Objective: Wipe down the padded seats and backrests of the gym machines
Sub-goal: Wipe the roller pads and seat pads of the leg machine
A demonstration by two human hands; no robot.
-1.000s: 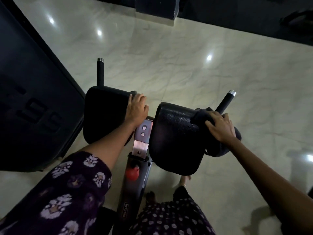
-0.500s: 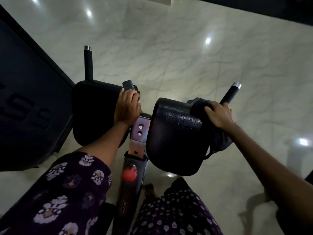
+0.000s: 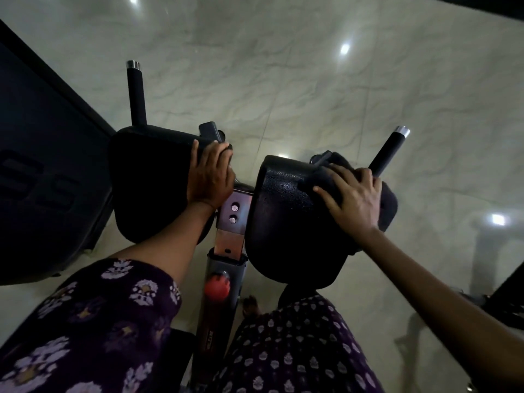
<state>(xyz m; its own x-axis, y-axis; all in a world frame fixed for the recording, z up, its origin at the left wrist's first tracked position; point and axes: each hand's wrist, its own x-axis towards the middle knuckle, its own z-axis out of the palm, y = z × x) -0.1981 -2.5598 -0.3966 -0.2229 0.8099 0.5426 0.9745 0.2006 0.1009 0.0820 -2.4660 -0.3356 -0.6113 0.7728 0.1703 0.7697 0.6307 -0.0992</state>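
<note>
Right hand (image 3: pixel 355 201) — fingers spread flat — presses a dark cloth (image 3: pixel 387 202) onto the right pad (image 3: pixel 280 219); the cloth lies beneath the fingers. Left hand (image 3: pixel 209 177) grips the left pad (image 3: pixel 150 182) at its inner edge — fingers together, curled over.

Glossy marble floor (image 3: pixel 297 80), red knob (image 3: pixel 217 285)
</note>
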